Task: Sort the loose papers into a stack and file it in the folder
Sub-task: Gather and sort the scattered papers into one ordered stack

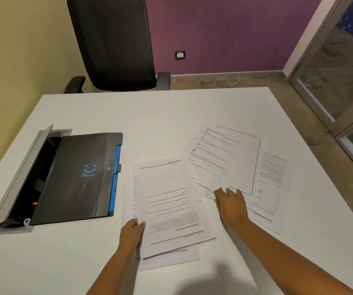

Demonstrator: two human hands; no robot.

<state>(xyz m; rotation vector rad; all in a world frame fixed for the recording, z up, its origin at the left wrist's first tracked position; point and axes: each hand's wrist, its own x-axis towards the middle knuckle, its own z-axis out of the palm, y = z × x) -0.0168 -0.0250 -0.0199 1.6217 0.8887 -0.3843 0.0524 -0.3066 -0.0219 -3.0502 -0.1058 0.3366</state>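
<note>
A small stack of printed papers [169, 201] lies near the front of the white table [150, 116], and my left hand [131, 233] grips its lower left edge, thumb on top. Several loose printed sheets [231, 158] are fanned out to the right, overlapping one another. My right hand [231, 201] rests flat on the near edge of those sheets, fingers spread. A black folder [75, 177] with a blue smile logo and blue inner tabs lies shut on the left side of the table.
An open grey cable box [22, 167] is set into the table under the folder's left edge, a red light inside. A black mesh office chair [116, 43] stands behind the far edge. A glass door [341, 81] is at the right.
</note>
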